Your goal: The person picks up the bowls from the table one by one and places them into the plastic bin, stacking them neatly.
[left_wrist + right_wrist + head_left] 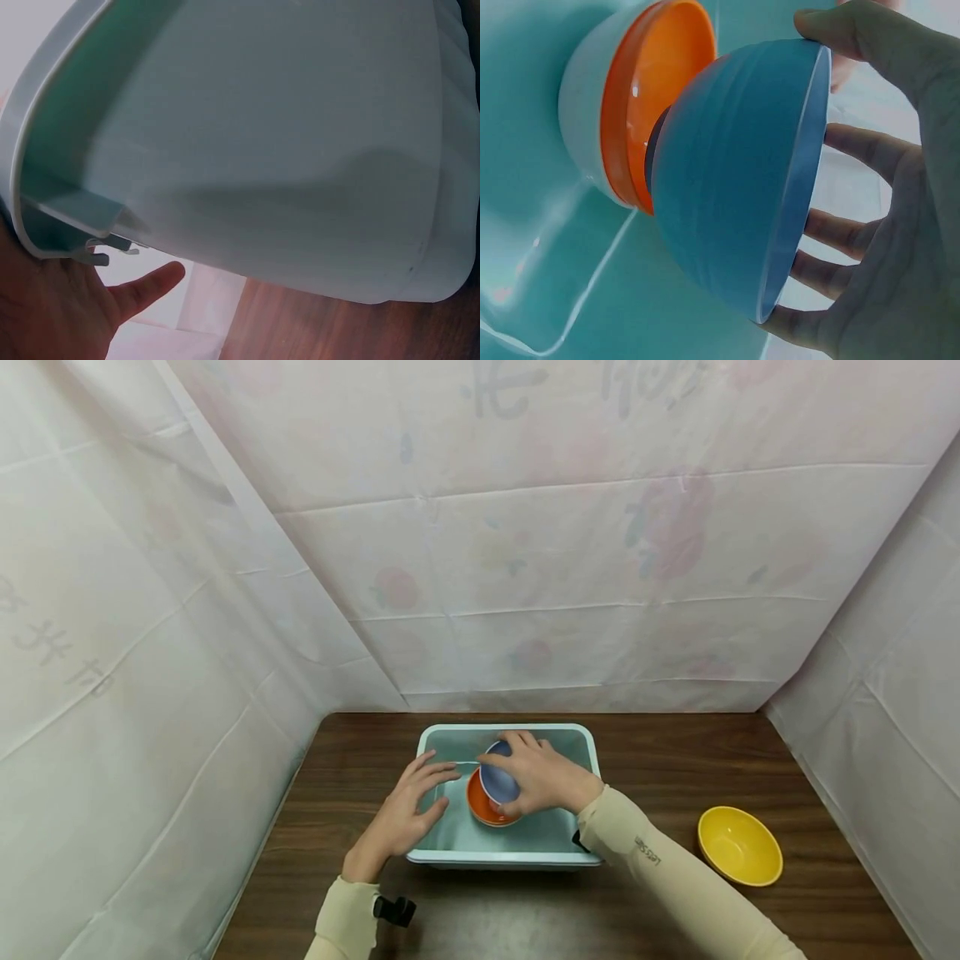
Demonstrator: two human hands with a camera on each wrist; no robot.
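A blue bowl (501, 783) is held by its rim in my right hand (551, 774), thumb on one side and fingers on the other. In the right wrist view the blue bowl (727, 165) tilts over an orange bowl (671, 67), its base at the orange opening. That orange bowl sits in a whitish bowl (585, 109). These bowls are inside a pale blue-green plastic basin (506, 858). At the basin's left side hovers my left hand (405, 810), fingers spread and holding nothing; the left wrist view shows its thumb (154, 289) extended beside the basin wall.
A yellow bowl (738, 847) stands on the dark wooden table (300, 852), right of the basin and beyond my right forearm. White printed cloth (525, 593) hangs behind the table and along both sides.
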